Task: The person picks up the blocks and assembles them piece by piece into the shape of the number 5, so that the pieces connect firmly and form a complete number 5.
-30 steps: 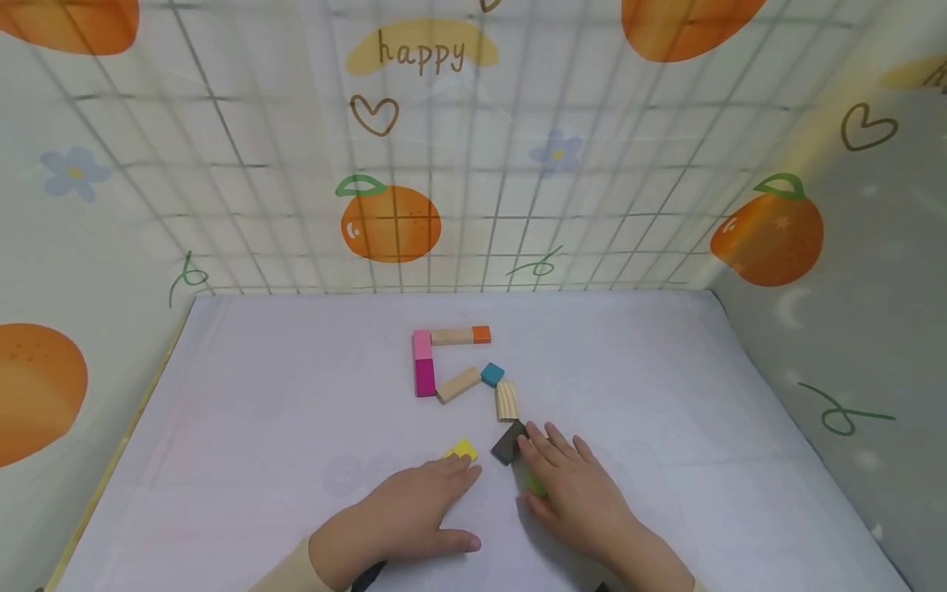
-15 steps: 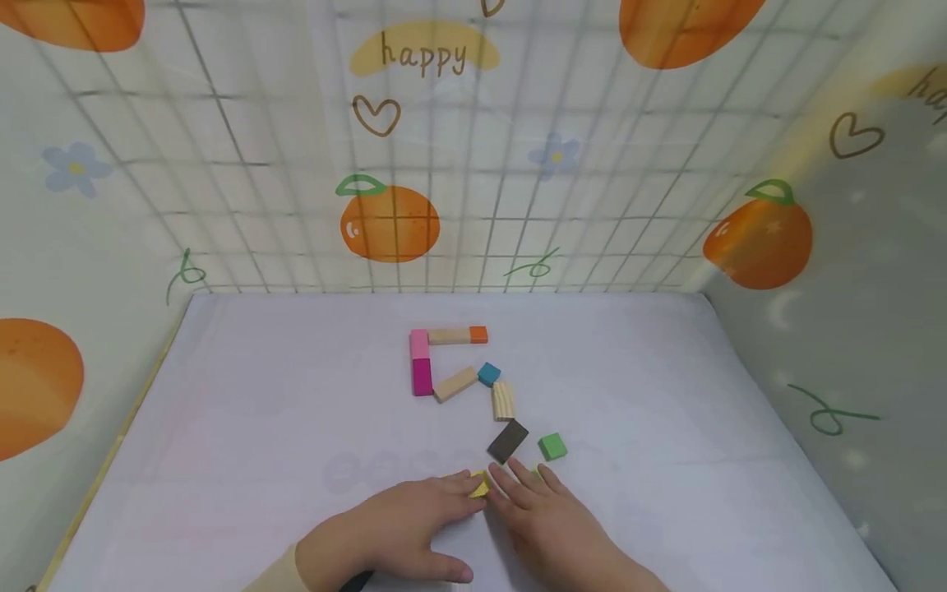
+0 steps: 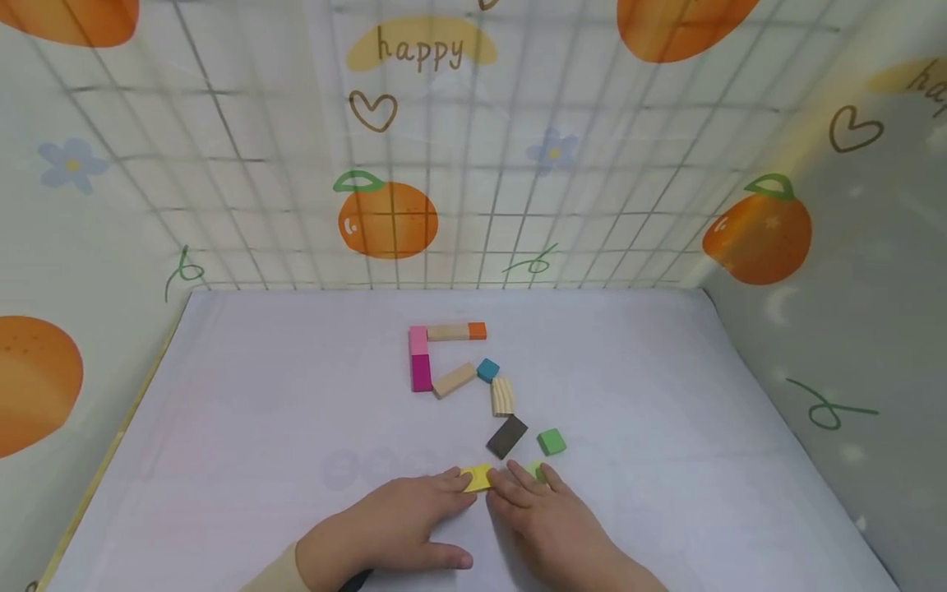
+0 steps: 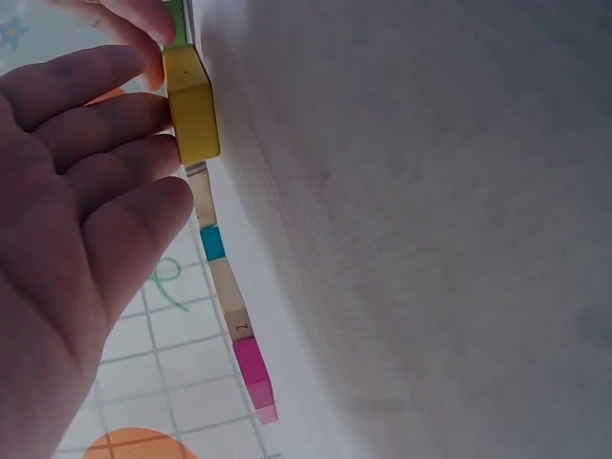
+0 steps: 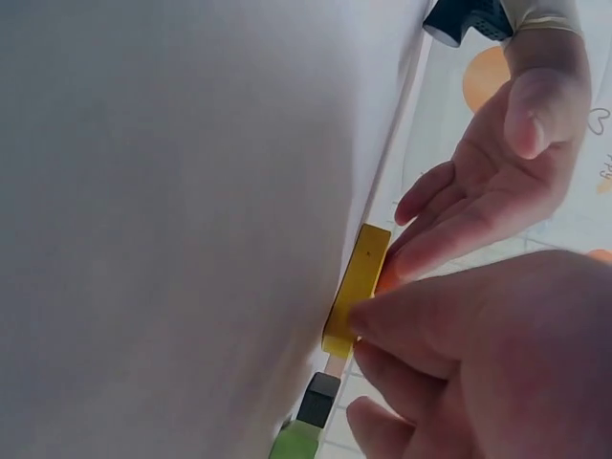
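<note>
A yellow block (image 3: 477, 478) lies flat between my two hands in the head view. Fingertips of my left hand (image 3: 403, 518) rest on its left part, fingers extended and thumb spread away. My right hand (image 3: 551, 522) touches the block's right end with its fingers laid forward. A light green piece (image 3: 534, 470) shows partly between the right fingers, mostly covered by them. Just ahead, a dark block (image 3: 506, 437) sits at a slant, apart from the yellow one. In the right wrist view the yellow block (image 5: 358, 287) has fingers of both hands along one side.
A green block (image 3: 551, 441) stands alone right of the dark one. Farther back runs a bent line of blocks: ridged cream (image 3: 502, 396), blue (image 3: 487, 370), plain wood (image 3: 454, 381), magenta (image 3: 421, 373), pink (image 3: 418, 339), another wooden bar (image 3: 447, 332), orange (image 3: 478, 330).
The right hand has come back from the dark block to the yellow one, uncovering the green block. The yellow block has shifted right and nearer, turning to lie almost level, with the left hand on it.
</note>
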`<action>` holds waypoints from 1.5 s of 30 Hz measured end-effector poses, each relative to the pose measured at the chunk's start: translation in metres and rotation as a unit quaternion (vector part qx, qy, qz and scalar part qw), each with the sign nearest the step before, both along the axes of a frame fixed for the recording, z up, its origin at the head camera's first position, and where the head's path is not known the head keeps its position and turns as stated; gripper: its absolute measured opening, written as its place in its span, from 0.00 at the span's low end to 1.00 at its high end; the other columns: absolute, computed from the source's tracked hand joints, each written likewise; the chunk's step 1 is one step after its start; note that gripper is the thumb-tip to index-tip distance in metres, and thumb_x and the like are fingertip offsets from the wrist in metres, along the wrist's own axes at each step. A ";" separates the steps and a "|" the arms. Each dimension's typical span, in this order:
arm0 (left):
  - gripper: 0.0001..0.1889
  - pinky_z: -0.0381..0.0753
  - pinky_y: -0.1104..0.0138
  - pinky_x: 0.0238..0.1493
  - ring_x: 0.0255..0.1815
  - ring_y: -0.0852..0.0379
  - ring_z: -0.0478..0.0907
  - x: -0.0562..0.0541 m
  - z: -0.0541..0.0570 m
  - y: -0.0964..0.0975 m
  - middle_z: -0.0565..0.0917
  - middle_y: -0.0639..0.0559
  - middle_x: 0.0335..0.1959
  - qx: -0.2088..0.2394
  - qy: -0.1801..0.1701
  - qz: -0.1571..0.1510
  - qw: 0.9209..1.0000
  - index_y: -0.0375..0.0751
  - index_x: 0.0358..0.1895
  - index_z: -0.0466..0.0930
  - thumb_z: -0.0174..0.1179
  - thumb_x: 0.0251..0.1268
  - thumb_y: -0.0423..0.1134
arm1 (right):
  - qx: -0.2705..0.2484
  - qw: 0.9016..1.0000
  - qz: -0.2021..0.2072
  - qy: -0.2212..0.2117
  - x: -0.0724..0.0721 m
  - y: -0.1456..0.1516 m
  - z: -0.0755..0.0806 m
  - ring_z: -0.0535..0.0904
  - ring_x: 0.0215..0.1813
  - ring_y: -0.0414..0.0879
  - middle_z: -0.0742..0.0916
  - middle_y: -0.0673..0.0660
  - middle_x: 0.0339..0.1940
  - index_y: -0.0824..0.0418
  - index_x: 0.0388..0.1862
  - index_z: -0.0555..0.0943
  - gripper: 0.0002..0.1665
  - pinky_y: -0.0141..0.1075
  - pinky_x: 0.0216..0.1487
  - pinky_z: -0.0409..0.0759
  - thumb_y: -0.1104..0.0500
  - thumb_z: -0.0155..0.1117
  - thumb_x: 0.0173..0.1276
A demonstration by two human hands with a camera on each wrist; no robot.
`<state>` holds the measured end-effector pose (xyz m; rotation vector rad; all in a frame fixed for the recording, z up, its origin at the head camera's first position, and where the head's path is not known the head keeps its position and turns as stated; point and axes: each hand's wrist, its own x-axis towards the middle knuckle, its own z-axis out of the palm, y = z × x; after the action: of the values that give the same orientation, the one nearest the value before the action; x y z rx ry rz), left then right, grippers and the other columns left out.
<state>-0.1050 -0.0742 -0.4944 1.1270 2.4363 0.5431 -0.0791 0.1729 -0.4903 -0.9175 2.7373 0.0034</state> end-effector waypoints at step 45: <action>0.39 0.67 0.48 0.75 0.83 0.54 0.54 0.001 0.001 0.015 0.60 0.53 0.81 -0.028 0.002 -0.005 1.000 0.53 0.73 0.71 0.62 0.62 0.67 | -0.015 0.999 -0.033 -0.001 0.005 0.002 0.000 0.65 0.79 0.51 0.73 0.48 0.76 0.52 0.70 0.77 0.31 0.64 0.74 0.63 0.46 0.66 0.70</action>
<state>-0.1043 -0.0591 -0.4936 1.1179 2.4321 0.4677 -0.0744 0.1745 -0.4899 -0.8337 2.7709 -0.0510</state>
